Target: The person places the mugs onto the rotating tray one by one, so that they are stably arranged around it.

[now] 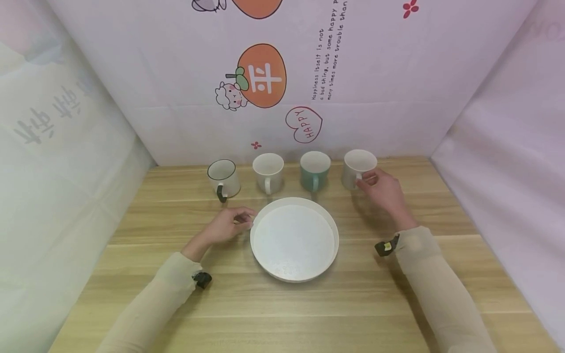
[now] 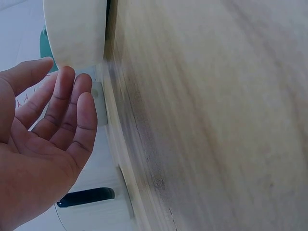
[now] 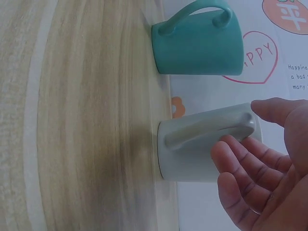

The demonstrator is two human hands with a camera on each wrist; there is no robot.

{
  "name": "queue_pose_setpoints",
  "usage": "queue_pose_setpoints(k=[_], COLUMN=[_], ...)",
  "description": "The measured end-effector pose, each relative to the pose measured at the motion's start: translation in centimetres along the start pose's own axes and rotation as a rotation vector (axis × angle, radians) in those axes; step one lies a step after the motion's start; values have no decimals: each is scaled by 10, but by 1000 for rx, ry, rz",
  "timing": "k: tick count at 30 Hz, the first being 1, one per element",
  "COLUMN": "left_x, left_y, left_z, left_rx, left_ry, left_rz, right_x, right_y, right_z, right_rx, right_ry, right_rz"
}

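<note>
A round white tray [image 1: 294, 240] lies on the wooden table. My left hand [image 1: 229, 224] is at its left rim, thumb and fingers apart and loosely bent; in the left wrist view the fingertips are close to the tray's side [image 2: 77, 36], with nothing held. At the right end of a row of mugs, my right hand [image 1: 383, 190] has thumb and bent fingers on either side of the handle [image 3: 211, 130] of a white mug [image 1: 360, 162], pinching it near the top. That mug stands upright on the table.
Left of that mug stand a teal mug [image 1: 315, 171], another white mug [image 1: 268, 169] and a white mug with a black rim and black handle [image 1: 223, 177]. A printed white cloth [image 1: 176, 98] rises behind the row; more cloth hangs at both sides.
</note>
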State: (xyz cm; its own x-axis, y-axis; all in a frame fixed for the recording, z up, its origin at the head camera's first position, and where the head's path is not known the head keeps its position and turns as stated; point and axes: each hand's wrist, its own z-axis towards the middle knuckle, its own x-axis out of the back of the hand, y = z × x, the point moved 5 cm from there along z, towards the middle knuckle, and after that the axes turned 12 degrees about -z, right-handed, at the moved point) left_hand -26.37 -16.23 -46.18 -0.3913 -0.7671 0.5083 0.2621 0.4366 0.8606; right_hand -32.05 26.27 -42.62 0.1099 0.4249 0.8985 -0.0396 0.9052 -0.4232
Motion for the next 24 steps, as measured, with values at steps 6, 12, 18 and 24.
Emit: queue_pose_setpoints(k=[6, 12, 18, 24], left_x=[0, 0, 1, 0], left_y=[1, 0, 2, 1], left_z=[1, 2, 1, 1], left_rx=[1, 5, -6, -16], left_ry=[-3, -6, -13, -17], left_rz=[0, -1, -14, -11], right_x=[-3, -1, 1, 1], right_y=[3, 4, 7, 13], right_z=[2, 4, 6, 8], right_rx=[-37, -57, -35, -13], right_ry=[14, 19, 50, 58], right_rz=[-15, 5, 19, 87])
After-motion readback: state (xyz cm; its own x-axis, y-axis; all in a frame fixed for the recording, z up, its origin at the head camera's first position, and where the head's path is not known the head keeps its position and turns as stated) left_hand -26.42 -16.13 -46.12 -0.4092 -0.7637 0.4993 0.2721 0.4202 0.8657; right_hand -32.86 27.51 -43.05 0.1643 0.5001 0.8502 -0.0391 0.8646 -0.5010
